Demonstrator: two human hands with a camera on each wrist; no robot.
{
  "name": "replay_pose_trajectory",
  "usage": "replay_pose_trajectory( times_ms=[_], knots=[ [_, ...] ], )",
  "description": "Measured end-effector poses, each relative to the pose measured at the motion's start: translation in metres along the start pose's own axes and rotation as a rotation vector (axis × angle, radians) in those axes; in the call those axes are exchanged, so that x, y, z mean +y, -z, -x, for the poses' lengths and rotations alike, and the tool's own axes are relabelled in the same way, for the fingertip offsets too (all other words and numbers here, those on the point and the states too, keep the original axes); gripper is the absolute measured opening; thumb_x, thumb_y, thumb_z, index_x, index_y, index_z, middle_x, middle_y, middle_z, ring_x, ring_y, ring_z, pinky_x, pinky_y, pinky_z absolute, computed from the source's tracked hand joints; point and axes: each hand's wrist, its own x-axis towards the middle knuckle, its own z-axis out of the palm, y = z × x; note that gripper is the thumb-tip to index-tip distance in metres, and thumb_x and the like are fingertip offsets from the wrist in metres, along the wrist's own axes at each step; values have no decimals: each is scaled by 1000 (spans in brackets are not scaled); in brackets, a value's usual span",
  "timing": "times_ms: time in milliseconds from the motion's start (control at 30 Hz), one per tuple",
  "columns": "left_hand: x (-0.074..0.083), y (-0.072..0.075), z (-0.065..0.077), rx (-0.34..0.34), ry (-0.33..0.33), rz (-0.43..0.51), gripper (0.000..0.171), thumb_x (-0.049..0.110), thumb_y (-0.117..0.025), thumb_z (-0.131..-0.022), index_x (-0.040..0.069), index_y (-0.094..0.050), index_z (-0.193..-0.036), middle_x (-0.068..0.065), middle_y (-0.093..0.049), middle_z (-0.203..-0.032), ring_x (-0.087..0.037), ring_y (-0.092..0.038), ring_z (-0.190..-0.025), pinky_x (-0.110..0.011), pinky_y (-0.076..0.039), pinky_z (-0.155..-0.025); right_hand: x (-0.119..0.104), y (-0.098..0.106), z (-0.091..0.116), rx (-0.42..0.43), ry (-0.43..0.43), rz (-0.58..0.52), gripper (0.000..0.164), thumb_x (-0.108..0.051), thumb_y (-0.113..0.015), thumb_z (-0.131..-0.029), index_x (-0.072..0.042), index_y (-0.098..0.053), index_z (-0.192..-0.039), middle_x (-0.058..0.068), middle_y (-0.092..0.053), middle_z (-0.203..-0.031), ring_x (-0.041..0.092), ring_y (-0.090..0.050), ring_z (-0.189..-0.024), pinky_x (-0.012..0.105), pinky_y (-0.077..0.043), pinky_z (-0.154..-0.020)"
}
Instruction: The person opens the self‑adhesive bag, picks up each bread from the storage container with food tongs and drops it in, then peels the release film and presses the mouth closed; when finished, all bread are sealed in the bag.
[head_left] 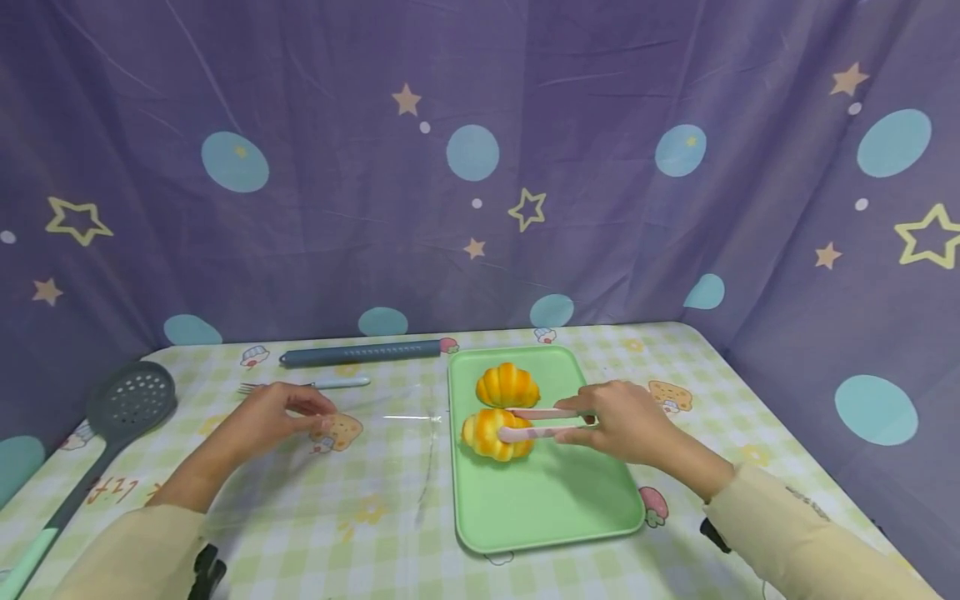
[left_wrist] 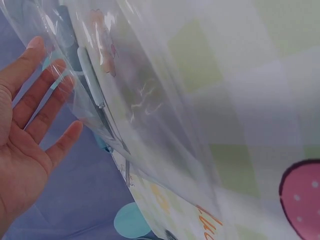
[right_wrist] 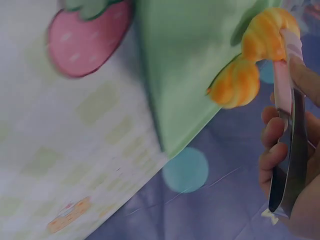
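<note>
My right hand (head_left: 626,421) grips a pair of tongs (right_wrist: 282,90) with pink tips and metal handles. In the head view the tips straddle the nearer of two toy croissants (head_left: 487,433), both golden yellow. The other croissant (head_left: 507,387) lies just behind it on a green tray (head_left: 547,508). Left of the tray, my left hand (head_left: 281,421) holds a clear plastic bag (left_wrist: 145,95) near its edge, thumb and fingertips at the film. The bag (head_left: 408,483) spreads over the cloth toward the tray, its outline faint in the head view.
A grey slotted turner (head_left: 133,404) with a mint handle lies at the far left. Behind the left hand are a fork (head_left: 341,382) with a pale blue handle and a dark blue bar-shaped tool (head_left: 363,353). A checked cloth (head_left: 720,500) covers the table; a purple curtain (head_left: 337,208) hangs behind.
</note>
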Motion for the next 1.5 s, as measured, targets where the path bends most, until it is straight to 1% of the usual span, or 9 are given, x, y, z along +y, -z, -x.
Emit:
replay_pose_trajectory(
  times_ms=[267, 433, 500, 700, 833, 967, 1200, 1433, 1500],
  knots=[
    [-1, 2, 1, 4, -22, 6, 18, 17, -77, -92, 5, -77, -106, -8, -76, -100, -31, -71, -97, -46, -58, -77, -24, -5, -18, -10, -5, -14, 39, -43, -82, -84, -15, -81, -112, -11, -62, -73, 4, -44, -56, 23, -38, -51],
    [1, 2, 1, 9, -23, 2, 19, 17, -77, -92, 5, -77, -107, -7, -76, -100, -30, -71, -97, -45, -58, -77, -35, -10, -31, -8, 18, -43, 39, -44, -82, -85, -14, -81, -110, -4, -73, -85, 4, -52, -61, 24, -42, -53],
    [1, 2, 1, 9, -21, 3, 20, 17, -77, -92, 5, -77, -107, -7, -76, -100, -30, -71, -97, -46, -58, -78, -38, -13, -38, -14, 23, -63, 39, -44, -82, -85, -14, -81, -110, -5, -73, -84, 3, -50, -58, 23, -40, -53],
    [3, 4, 1, 19, -8, -2, 20, 18, -77, -92, 5, -77, -108, -8, -76, -101, -31, -71, -98, -50, -57, -81, -49, -19, -56, -66, 27, -132, 40, -42, -83, -85, -12, -80, -112, -11, -57, -62, 3, -36, -50, 21, -29, -50],
    [4, 3, 1, 24, -6, 4, 20, 18, -77, -92, 5, -77, -108, -8, -76, -101, -31, -71, -98, -50, -57, -82, -55, -24, -67, -90, 31, -150, 39, -41, -84, -84, -14, -80, -112, -9, -69, -74, 3, -45, -54, 22, -36, -51],
    [3, 3, 2, 31, -15, 17, 19, 18, -77, -92, 6, -78, -107, -7, -76, -101, -30, -71, -98, -50, -57, -83, -61, -28, -76, -105, 55, -149, 37, -41, -84, -84, -16, -81, -111, -7, -73, -83, 5, -52, -61, 23, -43, -54],
    [2, 4, 3, 45, -18, 9, 17, 19, -77, -92, 8, -78, -105, -6, -77, -99, -30, -72, -97, -52, -57, -83, -74, -34, -88, -100, 78, -107, 40, -46, -83, -84, -21, -80, -115, -6, -76, -98, 9, -61, -78, 28, -48, -72],
    [3, 3, 2, 62, -5, 3, 16, 19, -77, -92, 9, -79, -105, -6, -77, -99, -30, -72, -99, -54, -55, -87, -86, -37, -100, -198, 40, -206, 42, -44, -81, -86, -20, -77, -120, -1, -77, -109, 12, -70, -83, 23, -50, -59],
    [4, 3, 2, 75, -12, 2, 16, 18, -78, -92, 9, -79, -104, -5, -77, -98, -30, -72, -98, -55, -54, -88, -88, -38, -104, -213, 44, -207, 42, -44, -80, -87, -20, -77, -121, -2, -76, -110, 13, -70, -87, 23, -49, -61]
  ],
)
